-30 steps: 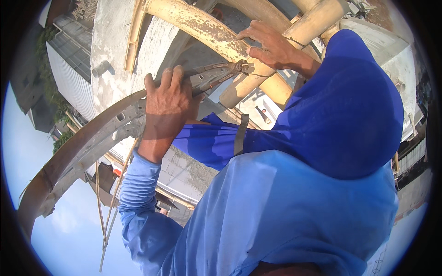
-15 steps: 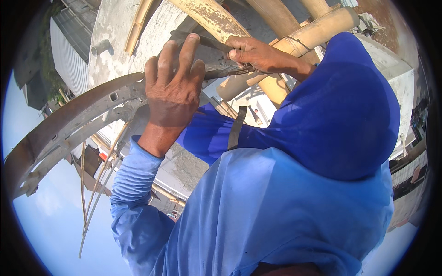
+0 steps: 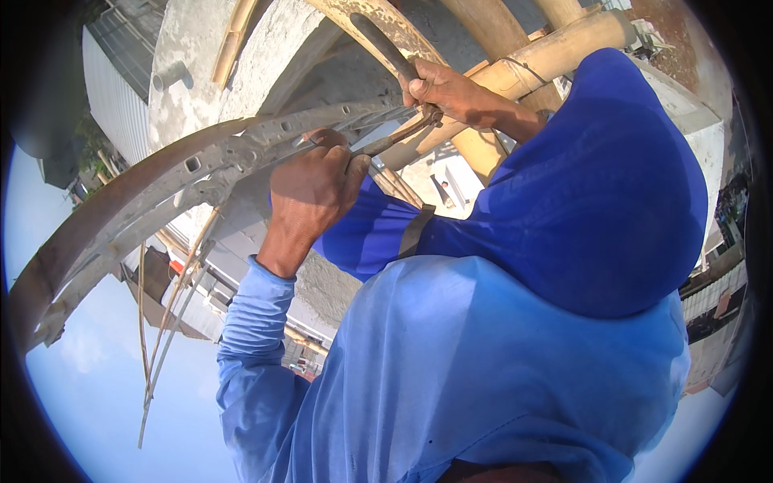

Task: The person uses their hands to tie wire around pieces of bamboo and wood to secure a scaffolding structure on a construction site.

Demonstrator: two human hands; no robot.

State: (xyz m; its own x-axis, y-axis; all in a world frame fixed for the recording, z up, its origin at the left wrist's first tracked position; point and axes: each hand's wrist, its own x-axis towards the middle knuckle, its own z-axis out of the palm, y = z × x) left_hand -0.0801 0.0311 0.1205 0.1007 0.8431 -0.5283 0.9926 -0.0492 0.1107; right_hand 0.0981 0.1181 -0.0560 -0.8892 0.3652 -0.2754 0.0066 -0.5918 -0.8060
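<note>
At the far left, blue sky (image 3: 88,386) shows past a big bent metal beam (image 3: 145,171), which has holes in its side and curves up toward the middle. Above the beam is a ribbed sheet (image 3: 115,90), and below it some thin sticks (image 3: 160,334) slant down against the sky. Next comes a short grey pipe (image 3: 170,75) poking out of a rough, pale wall (image 3: 189,36), with a long wood strip (image 3: 233,44) near it. The left hand (image 3: 314,193) is in front of the beam, its fingers curled tight around the low handle of the pliers (image 3: 390,142). I cannot tell if that hand touches the beam too. The pliers are between the two hands, with their handles wide apart and their head just under the right hand (image 3: 445,91). That hand is closed around the upper handle (image 3: 384,42), which sticks up and to the left. It is too small to tell if the jaws bite on anything. Below the pliers, a dark band (image 3: 416,232) goes around a dark blue cloth (image 3: 600,185). The cloth puffs out big on the right, above a light blue shirt (image 3: 483,354). Fat yellow poles (image 3: 555,52) cross behind the right hand.
</note>
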